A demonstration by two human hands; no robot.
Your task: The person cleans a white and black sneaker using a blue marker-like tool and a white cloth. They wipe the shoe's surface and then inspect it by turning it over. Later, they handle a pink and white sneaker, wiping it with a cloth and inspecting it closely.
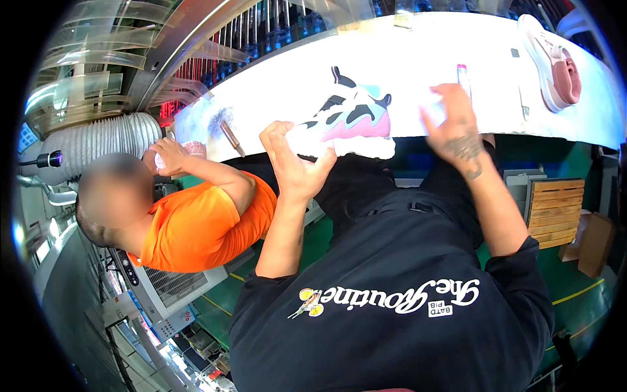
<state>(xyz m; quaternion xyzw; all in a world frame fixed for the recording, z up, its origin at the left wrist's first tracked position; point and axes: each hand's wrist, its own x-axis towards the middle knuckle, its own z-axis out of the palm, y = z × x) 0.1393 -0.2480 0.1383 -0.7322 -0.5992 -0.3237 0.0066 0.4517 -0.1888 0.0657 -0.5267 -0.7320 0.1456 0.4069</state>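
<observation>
Probably for steadiness, the left hand [294, 163] gripped the multicolored sneaker [358, 124] by its toe. The right hand's [454, 129] fingers curled, hold unclear.

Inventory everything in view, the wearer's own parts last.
Long smooth table: 1, white, top
Chunky sneaker: 1, white, pink, black, blue, centre
Low shoe: 1, white and pink, table's right end
Slim stick: 1, red-tipped, table's right half
Tapered tool: 1, brown, table's left part
Ribbed duct: 1, pale grey, left
Slatted wooden panel: 1, tan, right
Cardboard box: at least 1, brown, far right
Plastic strips: several, clear, upper left
Co-worker: 1, in orange, left
Printed shirt: 1, black, bottom centre
Left hand: 1, gripping the sneaker
Right hand: 1, blurred, over the table
</observation>
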